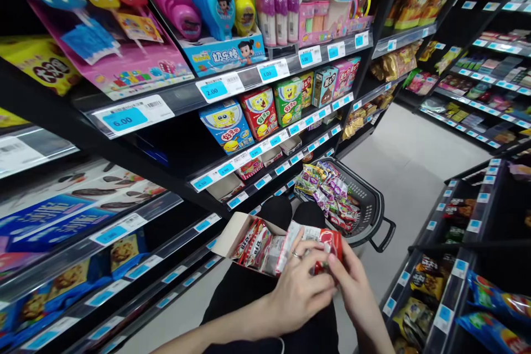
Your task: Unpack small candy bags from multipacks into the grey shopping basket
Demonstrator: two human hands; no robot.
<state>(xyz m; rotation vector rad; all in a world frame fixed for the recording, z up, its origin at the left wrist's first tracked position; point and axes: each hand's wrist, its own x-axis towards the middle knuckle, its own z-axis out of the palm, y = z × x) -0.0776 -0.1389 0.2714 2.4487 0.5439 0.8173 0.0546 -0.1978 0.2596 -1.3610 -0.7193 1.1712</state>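
An opened cardboard box [226, 235] rests on my lap with its white flap folded out to the left. Red and white snack packets [259, 246] stand in a row inside it. At the box's right end, my left hand [305, 282] has curled fingers pressed against a red and white packet [332, 239], and a ring shows on one finger. My right hand [352, 274] grips the same packet from the right, thumb on top. My fingers cover much of it, so its full shape is hidden.
Beyond my knees, a dark grey basket [375, 207] on the floor holds many colourful packets [327, 188]. Snack shelves [269, 149] with price tags rise close on the left. A lower rack [450, 249] stands on the right, with pale aisle floor [409, 149] between.
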